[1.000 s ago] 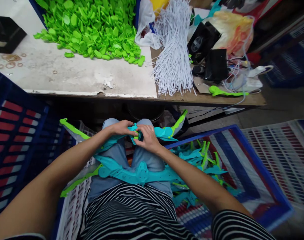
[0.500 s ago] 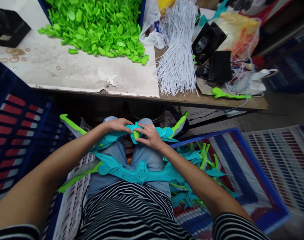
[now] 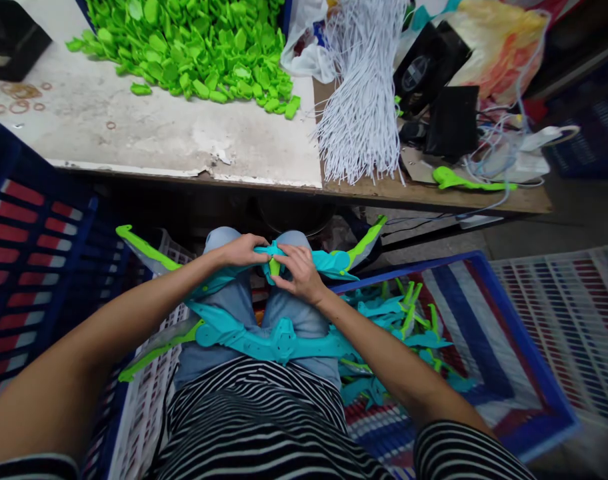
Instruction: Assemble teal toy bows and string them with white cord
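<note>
A turquoise plastic toy bow [image 3: 329, 264] with lime-green tips lies across my knees. My left hand [image 3: 243, 252] grips its middle from the left, fingers closed round the edge. From the other side, my right hand [image 3: 301, 275] pinches a small lime-green piece [image 3: 275, 267] against the bow's centre. How far that piece sits in the bow is hidden by my fingers. A second turquoise toy bow [image 3: 254, 339] rests on my lap nearer my body, touched by neither hand.
Ahead, a worktable [image 3: 159, 143] bears a heap of lime-green pieces [image 3: 199, 53] and a bundle of white strings [image 3: 361, 113]. A blue crate [image 3: 484, 267] with more bows stands at right; another blue crate [image 3: 14, 267] and a white basket [image 3: 139, 413] are at left.
The view has shifted slightly. The bow's centre has tilted a little in my hands, and my right fingers have moved slightly on the green piece. Both hands keep their hold.
</note>
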`<act>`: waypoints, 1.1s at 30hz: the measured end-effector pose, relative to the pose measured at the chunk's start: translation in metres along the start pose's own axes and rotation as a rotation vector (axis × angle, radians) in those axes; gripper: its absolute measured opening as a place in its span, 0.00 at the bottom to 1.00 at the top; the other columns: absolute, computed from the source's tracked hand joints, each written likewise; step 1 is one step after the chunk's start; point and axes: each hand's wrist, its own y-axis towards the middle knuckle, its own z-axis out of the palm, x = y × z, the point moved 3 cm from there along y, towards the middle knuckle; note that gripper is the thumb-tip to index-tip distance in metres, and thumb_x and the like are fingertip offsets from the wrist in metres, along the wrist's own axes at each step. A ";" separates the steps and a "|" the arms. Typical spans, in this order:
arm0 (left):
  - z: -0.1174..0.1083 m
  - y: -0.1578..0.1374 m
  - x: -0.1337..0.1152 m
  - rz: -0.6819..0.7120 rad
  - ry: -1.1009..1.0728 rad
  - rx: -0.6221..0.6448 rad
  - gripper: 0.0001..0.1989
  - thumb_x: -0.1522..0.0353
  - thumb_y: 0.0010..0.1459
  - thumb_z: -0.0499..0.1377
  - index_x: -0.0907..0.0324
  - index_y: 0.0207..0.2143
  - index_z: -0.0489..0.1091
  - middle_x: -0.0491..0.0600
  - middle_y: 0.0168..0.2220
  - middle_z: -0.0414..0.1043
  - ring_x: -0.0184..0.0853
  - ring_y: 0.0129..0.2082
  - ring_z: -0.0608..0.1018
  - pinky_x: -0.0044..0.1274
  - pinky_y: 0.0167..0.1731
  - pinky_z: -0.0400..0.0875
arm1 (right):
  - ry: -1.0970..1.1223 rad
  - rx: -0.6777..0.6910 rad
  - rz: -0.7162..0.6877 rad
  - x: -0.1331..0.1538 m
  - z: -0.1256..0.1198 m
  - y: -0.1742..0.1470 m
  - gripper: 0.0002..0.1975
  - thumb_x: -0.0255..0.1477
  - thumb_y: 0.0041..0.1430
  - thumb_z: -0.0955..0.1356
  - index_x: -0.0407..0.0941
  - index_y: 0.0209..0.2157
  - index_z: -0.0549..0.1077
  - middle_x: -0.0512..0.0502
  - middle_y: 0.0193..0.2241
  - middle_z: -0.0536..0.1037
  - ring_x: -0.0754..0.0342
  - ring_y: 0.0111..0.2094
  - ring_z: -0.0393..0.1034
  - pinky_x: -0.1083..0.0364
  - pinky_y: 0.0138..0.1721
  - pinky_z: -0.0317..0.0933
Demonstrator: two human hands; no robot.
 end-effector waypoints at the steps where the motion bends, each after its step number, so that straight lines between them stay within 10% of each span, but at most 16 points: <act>1: 0.000 0.000 0.001 0.001 -0.004 -0.004 0.24 0.57 0.48 0.53 0.68 0.40 0.71 0.52 0.36 0.73 0.37 0.34 0.73 0.24 0.34 0.66 | 0.004 0.007 0.025 0.001 0.000 0.000 0.19 0.39 0.59 0.63 0.42 0.46 0.71 0.32 0.52 0.71 0.42 0.53 0.64 0.42 0.51 0.55; 9: -0.006 0.004 -0.006 -0.090 0.065 0.035 0.29 0.49 0.43 0.58 0.66 0.37 0.70 0.50 0.33 0.72 0.38 0.33 0.72 0.23 0.31 0.63 | 0.113 0.154 0.178 0.002 -0.011 0.010 0.21 0.42 0.56 0.67 0.47 0.49 0.70 0.39 0.53 0.71 0.44 0.54 0.63 0.43 0.54 0.53; 15: -0.004 0.014 -0.005 -0.139 0.067 0.010 0.26 0.51 0.40 0.61 0.64 0.33 0.70 0.48 0.30 0.70 0.37 0.31 0.71 0.23 0.30 0.61 | 0.126 0.269 0.387 -0.003 -0.011 0.023 0.40 0.42 0.49 0.72 0.47 0.61 0.57 0.39 0.52 0.72 0.40 0.51 0.65 0.43 0.50 0.56; 25: 0.009 -0.036 -0.035 0.004 0.514 -0.180 0.21 0.61 0.57 0.56 0.58 0.53 0.66 0.54 0.40 0.72 0.41 0.38 0.74 0.27 0.37 0.66 | 0.279 0.142 0.218 0.016 -0.048 0.028 0.28 0.42 0.55 0.68 0.46 0.55 0.65 0.41 0.49 0.73 0.46 0.48 0.68 0.47 0.48 0.61; 33: 0.067 -0.073 -0.011 0.083 0.796 -0.465 0.25 0.75 0.59 0.51 0.47 0.57 0.62 0.58 0.58 0.60 0.49 0.55 0.66 0.41 0.51 0.63 | -0.152 -0.129 0.290 -0.070 -0.098 0.169 0.11 0.29 0.61 0.62 0.43 0.40 0.75 0.40 0.44 0.75 0.43 0.48 0.64 0.44 0.51 0.57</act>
